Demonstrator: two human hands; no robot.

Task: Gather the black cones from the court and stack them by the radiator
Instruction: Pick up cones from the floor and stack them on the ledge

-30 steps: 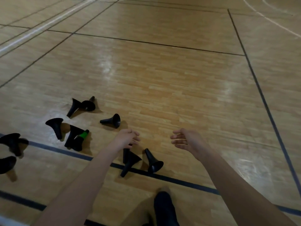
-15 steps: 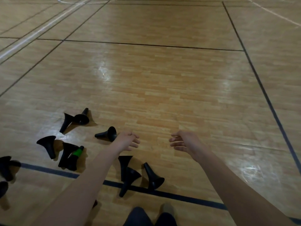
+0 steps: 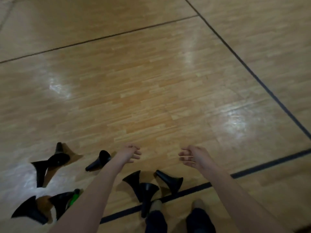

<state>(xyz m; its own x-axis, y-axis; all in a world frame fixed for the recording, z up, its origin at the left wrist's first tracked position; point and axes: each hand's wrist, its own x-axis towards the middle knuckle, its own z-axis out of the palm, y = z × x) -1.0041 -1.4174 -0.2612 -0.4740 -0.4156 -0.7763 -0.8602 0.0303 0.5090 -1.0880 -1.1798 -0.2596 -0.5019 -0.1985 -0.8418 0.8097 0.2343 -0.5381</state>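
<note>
glossy court floor [image 3: 151, 98] of short pale wooden strips, varnished and streaked with white glare. across it a thick dark painted line [image 3: 269, 163] passing under the feet, with thinner dark lines [image 3: 101, 37] farther off.

two bare forearms reaching forward above the boards. left hand [image 3: 129, 153] palm down, fingers loosely curled, holding nothing. right hand [image 3: 195, 157] turned inward, fingers half bent and slightly spread, likewise empty. neither hand touching a cone.

dark trouser legs [image 3: 156, 222] and tan shoe toes [image 3: 156, 205] at the bottom edge, by the thick line.

black trumpet-shaped plastic cones [image 3: 133, 180], matte, narrow at the stem and flared wide at the mouth, all tipped on their sides. single cone [image 3: 98, 161] just beside the left wrist, on its outer side, mouth toward the arm. clump of three [image 3: 148, 190] between the forearms, below both hands and near the shoes: two overlapping, the third [image 3: 170, 179] just beside them at the line. crossed pair [image 3: 40, 172] farther left. two more [image 3: 28, 211] at the lower left in a bright patch of glare, close to the left forearm.

small bright green piece [image 3: 74, 198] against one of those lower-left cones, too blurred to make out its shape.
</note>
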